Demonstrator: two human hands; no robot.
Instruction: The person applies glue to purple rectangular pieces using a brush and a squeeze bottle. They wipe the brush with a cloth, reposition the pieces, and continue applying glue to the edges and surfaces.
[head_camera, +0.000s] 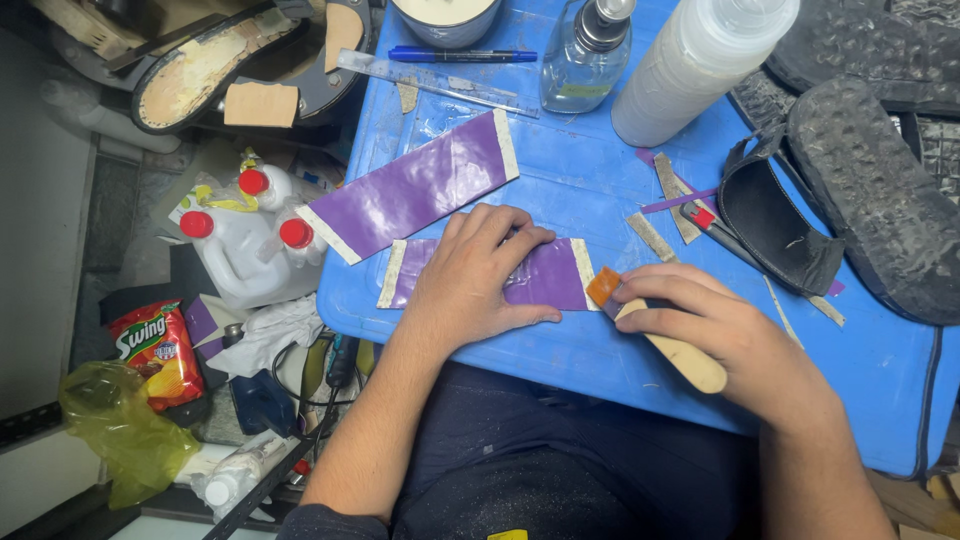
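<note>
One left hand (478, 275) hides half the purple strip (545, 275); right hand (715, 330) covers a wooden tool (685, 357).

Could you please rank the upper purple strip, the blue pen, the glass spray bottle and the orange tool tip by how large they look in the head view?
1. upper purple strip
2. glass spray bottle
3. blue pen, long but thin, so close to the bottle and unsure
4. orange tool tip, at the right hand

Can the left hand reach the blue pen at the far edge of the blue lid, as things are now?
Probably yes. The left hand lies flat on the small purple strip and holds nothing. Between it and the blue pen lie only the large purple strip and a clear ruler, both flat.
</note>
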